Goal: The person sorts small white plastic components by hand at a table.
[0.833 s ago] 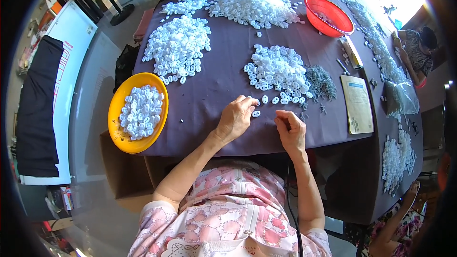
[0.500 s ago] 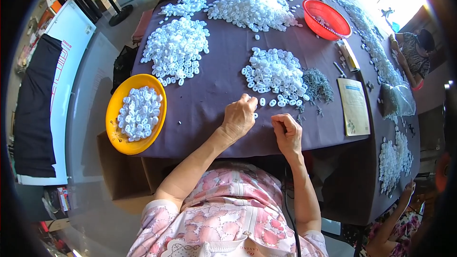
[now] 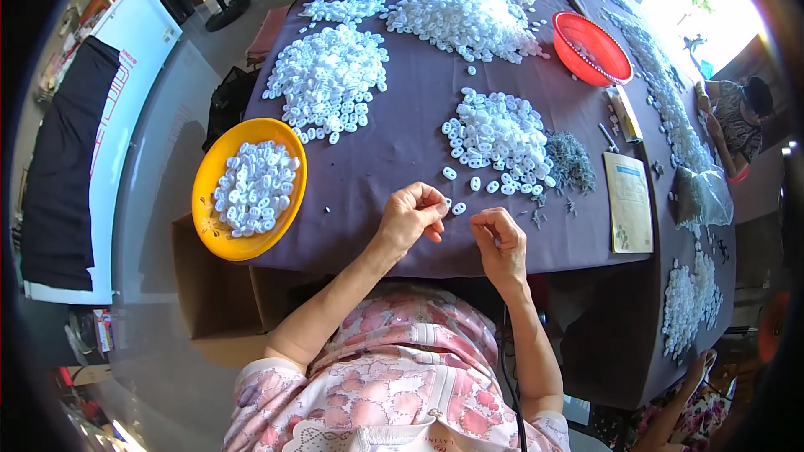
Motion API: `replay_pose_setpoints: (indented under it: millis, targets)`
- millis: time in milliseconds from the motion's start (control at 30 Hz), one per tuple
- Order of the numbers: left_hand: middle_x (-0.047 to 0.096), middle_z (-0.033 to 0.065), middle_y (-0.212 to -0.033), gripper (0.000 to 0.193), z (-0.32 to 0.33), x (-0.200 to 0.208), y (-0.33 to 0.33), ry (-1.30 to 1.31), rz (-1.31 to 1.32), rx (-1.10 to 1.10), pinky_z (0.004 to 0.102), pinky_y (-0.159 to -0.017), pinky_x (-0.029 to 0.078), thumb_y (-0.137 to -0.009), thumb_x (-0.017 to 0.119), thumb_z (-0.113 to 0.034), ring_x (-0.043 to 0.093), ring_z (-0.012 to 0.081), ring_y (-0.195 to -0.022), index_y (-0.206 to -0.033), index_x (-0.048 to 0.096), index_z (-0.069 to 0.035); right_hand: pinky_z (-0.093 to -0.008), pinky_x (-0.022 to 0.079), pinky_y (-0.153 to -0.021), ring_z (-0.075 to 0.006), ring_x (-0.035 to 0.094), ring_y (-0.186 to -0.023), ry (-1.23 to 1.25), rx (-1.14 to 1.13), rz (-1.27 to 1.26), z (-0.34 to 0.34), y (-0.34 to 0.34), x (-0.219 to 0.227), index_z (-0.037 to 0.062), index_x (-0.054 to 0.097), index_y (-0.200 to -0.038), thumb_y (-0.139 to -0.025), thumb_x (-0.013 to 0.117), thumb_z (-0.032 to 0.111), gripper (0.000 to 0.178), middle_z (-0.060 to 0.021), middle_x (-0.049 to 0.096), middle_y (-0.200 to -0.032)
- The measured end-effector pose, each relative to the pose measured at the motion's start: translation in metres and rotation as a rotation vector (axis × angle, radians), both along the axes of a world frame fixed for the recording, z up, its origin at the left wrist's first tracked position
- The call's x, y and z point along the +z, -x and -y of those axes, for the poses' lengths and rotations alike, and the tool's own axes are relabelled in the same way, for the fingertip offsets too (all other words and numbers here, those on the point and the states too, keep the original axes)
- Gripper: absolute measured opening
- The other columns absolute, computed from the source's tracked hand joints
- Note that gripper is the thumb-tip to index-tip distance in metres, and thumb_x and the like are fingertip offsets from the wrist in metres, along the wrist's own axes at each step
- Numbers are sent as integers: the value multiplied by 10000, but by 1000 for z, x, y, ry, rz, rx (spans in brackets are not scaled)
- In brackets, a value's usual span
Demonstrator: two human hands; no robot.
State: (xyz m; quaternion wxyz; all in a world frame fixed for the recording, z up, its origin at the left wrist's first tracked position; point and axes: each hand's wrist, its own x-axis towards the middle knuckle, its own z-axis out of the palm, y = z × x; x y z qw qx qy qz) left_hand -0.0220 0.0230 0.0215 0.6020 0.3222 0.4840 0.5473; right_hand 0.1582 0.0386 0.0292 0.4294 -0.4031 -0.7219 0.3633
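Near the front edge of the dark tablecloth, my left hand (image 3: 410, 219) is closed in a pinch on a small white oval plastic piece (image 3: 447, 202). A loose white piece with two holes (image 3: 459, 208) lies on the cloth between my hands. My right hand (image 3: 500, 243) is to the right, thumb and fingers pinched together; whatever is in them is too small or hidden to tell. Just beyond my hands sits a pile of white two-holed pieces (image 3: 500, 138), with a few strays at its near edge. A heap of tiny grey parts (image 3: 571, 161) adjoins it.
A yellow bowl (image 3: 206, 219) of white pieces stands at the left edge. Larger white piles (image 3: 327, 75) lie farther back, near a red basket (image 3: 626, 75). A tan booklet (image 3: 629, 205) lies at right. Other people sit along the table's right side.
My left hand has turned, its thumb and fingertips now showing, with a white piece between them. My right hand has come slightly left and its fingers have turned inward. The whole view has shifted a little.
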Motion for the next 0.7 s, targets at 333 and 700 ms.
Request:
replay_pose_setpoints:
  millis: [333, 700]
  targets:
    - [615, 57, -779, 72, 19, -7, -11, 20, -3, -63, 253, -516, 553, -875, 609, -48, 633, 136, -631, -923, 568, -11, -197, 469, -626, -44, 538, -681, 393, 48, -249, 7, 23, -15, 8, 578, -921, -888, 579, 4, 33, -1, 601, -790]
    - [618, 50, -885, 148, 24, -8, -16, -615, -691, 79, 239, -564, 527, -837, 615, 30, 616, 115, -691, -975, 624, -22, -210, 481, -555, -73, 568, -621, 725, 144, -474, -5, 9, -8, 0, 611, -923, -877, 612, 58, 74, -31, 630, -780]
